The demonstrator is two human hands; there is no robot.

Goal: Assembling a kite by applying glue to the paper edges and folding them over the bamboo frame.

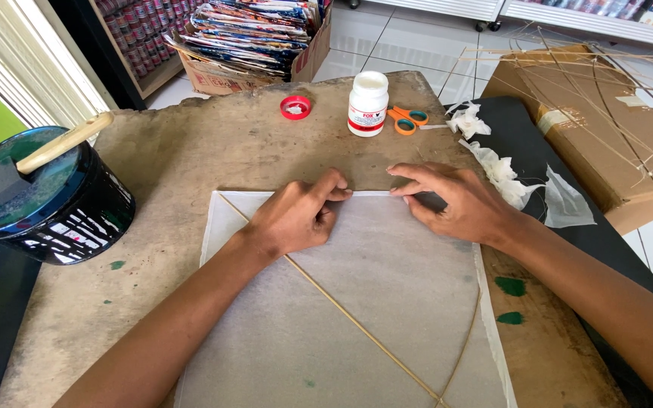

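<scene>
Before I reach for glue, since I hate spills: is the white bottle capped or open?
Open. The white bottle stands upright with no cap on top, and a red cap lies apart on the board to its left.
</scene>
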